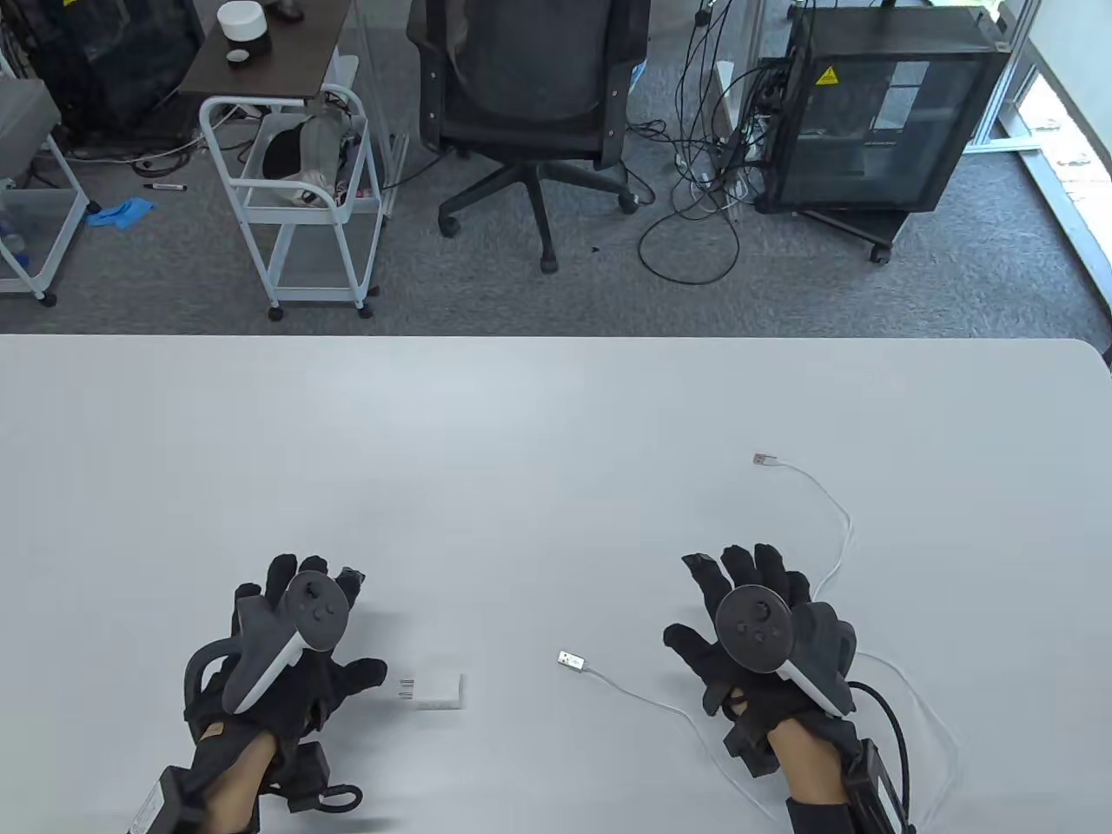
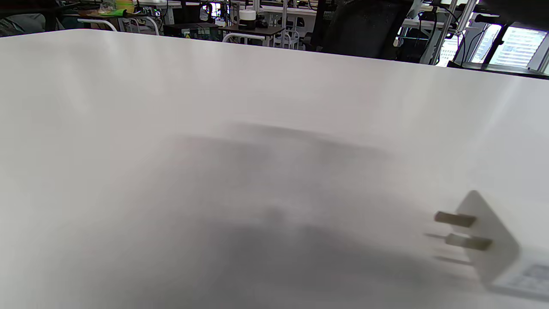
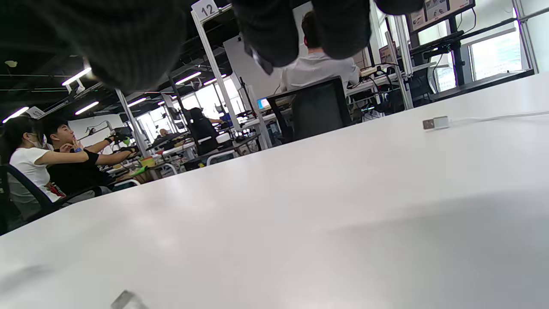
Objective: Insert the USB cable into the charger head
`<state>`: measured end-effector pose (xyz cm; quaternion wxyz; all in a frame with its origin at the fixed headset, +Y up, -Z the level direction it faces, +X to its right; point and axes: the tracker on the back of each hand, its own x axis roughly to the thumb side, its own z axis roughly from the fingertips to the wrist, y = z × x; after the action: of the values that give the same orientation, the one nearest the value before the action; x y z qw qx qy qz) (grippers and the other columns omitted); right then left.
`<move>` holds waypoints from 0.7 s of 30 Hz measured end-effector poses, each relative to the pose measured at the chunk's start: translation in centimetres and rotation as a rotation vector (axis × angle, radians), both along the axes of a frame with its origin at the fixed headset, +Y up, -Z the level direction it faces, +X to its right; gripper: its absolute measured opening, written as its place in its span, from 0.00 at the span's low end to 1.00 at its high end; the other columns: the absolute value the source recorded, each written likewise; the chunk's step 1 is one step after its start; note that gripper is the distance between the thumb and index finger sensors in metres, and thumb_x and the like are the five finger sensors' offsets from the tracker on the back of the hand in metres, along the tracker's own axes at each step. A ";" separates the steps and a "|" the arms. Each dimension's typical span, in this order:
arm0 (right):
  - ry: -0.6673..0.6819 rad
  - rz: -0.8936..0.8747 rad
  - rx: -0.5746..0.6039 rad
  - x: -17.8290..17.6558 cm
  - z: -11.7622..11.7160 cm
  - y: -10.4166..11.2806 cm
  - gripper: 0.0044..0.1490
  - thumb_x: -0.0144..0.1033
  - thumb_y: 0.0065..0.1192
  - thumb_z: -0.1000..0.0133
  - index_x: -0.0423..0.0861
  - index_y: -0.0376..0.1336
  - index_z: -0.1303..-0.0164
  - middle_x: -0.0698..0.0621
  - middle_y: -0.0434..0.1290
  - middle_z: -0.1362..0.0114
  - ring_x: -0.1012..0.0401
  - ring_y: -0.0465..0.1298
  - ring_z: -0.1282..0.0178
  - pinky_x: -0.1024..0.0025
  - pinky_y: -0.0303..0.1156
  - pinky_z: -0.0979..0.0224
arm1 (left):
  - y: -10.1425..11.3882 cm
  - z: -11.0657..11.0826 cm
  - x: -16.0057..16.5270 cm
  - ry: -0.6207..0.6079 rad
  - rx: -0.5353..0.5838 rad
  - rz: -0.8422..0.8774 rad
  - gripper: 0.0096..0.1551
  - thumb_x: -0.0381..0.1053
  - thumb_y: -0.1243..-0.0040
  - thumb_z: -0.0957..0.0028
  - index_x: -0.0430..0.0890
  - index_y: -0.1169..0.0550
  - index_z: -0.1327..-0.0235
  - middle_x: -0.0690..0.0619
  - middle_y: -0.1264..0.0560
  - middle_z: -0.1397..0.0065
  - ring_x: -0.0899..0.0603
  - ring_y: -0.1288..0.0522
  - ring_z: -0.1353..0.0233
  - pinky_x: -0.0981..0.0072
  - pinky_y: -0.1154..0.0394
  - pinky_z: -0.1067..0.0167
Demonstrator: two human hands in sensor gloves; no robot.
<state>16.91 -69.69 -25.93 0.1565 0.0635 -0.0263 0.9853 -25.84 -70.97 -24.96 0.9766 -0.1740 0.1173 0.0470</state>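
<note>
On the white table (image 1: 521, 434), both hands lie spread, holding nothing; office chair (image 1: 530, 104) beyond.

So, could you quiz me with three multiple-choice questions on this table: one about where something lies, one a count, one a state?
1. Where is the charger?
A. beside the left hand
B. under the right hand
C. at the table's far edge

2. How many cable plugs show?
A. one
B. two
C. three

3. Is the cable plugged into the charger?
A. yes
B. no, both lie apart
C. halfway in

Answers: 1 A, it lies just right of that hand; 2 B, one near plug, one far plug; 3 B, bare table separates them.
</note>
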 end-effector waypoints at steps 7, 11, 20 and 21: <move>0.005 -0.003 -0.009 -0.1 -0.1 -0.3 0.57 0.64 0.57 0.61 0.47 0.51 0.23 0.34 0.56 0.16 0.33 0.49 0.19 0.31 0.44 0.26 | 0.2 0.0 0.0 -0.002 0.004 0.001 0.64 0.75 0.45 0.97 0.78 0.50 0.35 0.72 0.58 0.15 0.55 0.66 0.11 0.55 0.65 0.11; 0.010 -0.012 -0.008 -0.1 -0.1 -0.2 0.57 0.64 0.57 0.61 0.47 0.52 0.24 0.34 0.57 0.17 0.33 0.49 0.19 0.31 0.44 0.26 | 0.0 -0.1 -0.1 0.000 -0.009 0.009 0.65 0.76 0.46 0.98 0.76 0.50 0.35 0.71 0.58 0.15 0.55 0.65 0.11 0.54 0.64 0.11; 0.005 -0.014 -0.006 -0.1 0.0 0.0 0.56 0.64 0.58 0.61 0.46 0.53 0.24 0.33 0.56 0.16 0.33 0.49 0.19 0.31 0.44 0.26 | -0.6 -0.2 0.3 -0.027 -0.033 0.014 0.65 0.76 0.46 0.98 0.75 0.50 0.34 0.71 0.57 0.15 0.55 0.65 0.11 0.54 0.64 0.11; 0.005 -0.018 -0.006 -0.1 0.0 0.1 0.57 0.64 0.58 0.61 0.46 0.53 0.24 0.33 0.56 0.16 0.33 0.49 0.19 0.31 0.44 0.26 | -0.8 -0.2 0.6 -0.040 -0.040 0.012 0.65 0.76 0.46 0.98 0.74 0.50 0.34 0.70 0.57 0.15 0.54 0.64 0.11 0.54 0.64 0.11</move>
<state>16.77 -69.62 -25.89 0.1656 0.0653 -0.0233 0.9838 -25.28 -71.81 -25.20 0.9748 -0.1951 0.0974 0.0469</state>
